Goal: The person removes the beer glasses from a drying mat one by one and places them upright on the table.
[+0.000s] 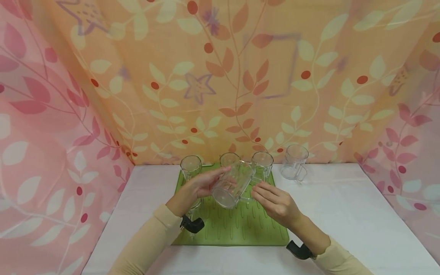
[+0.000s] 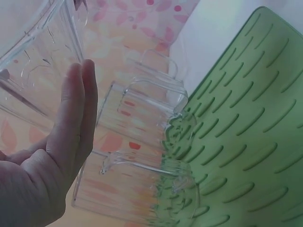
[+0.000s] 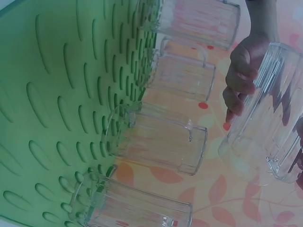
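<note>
We see one tilted mug [image 1: 232, 185], clear, in the air over the green mat [image 1: 254, 229]: the left hand [image 1: 205, 183] holds its side in a curled grip, and the right hand [image 1: 275, 200] pinches its handle. On the mat we count four standing mugs [image 1: 262, 164], one partly behind the left forearm; a fifth mug [image 1: 295, 162] stands off it, on the white counter [image 1: 337, 210]. In the right wrist view, one mug's pale mark [image 3: 167, 221] is too blurred for us to read.
</note>
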The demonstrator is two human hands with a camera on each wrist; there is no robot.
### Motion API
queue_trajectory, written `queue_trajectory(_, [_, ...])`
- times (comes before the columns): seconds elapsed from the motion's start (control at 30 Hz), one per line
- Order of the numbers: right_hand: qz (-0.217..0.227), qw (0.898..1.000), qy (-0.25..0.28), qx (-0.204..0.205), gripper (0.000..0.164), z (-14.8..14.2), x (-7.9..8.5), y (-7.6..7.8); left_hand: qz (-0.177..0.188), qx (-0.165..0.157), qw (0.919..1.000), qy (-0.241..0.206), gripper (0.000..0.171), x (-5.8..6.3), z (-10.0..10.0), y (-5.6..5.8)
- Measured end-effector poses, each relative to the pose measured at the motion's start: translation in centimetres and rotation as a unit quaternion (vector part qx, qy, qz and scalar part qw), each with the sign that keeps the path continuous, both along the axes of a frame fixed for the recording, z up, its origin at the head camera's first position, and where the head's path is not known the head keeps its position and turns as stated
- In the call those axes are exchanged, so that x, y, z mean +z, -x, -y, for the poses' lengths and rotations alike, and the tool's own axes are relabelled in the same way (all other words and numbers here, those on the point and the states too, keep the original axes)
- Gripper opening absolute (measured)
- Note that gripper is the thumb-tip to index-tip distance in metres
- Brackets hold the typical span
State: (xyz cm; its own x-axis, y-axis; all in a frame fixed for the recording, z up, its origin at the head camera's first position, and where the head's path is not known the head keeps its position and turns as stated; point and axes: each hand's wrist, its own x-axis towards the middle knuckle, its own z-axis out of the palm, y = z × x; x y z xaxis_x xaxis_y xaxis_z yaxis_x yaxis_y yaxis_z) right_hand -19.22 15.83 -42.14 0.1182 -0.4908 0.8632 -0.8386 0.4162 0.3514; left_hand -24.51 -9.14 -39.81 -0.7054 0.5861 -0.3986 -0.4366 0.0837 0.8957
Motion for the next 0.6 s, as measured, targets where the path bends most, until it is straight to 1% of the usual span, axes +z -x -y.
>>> queue_trajectory(0.13, [0.002,1.000,-0.001,-0.002,0.026,-0.01,-0.08,0.00,0.005,0.001,1.0000,-0.004,0.067,-0.11,-0.03,0.00])
queue_trajectory(0.33, [0.032,0.999,-0.003,0.001,0.025,-0.02,0.05,-0.12,0.019,0.004,0.9998,-0.010,0.049,-0.19,-0.07,0.06])
queue_trajectory(0.43, [0.047,0.999,-0.005,0.000,0.025,-0.06,0.09,-0.13,0.020,0.002,0.9996,-0.018,0.047,-0.25,-0.09,0.12])
queue_trajectory(0.6, [0.058,0.998,-0.008,-0.001,0.025,-0.08,0.12,-0.14,0.018,0.003,0.9995,-0.026,0.043,-0.23,-0.06,0.12])
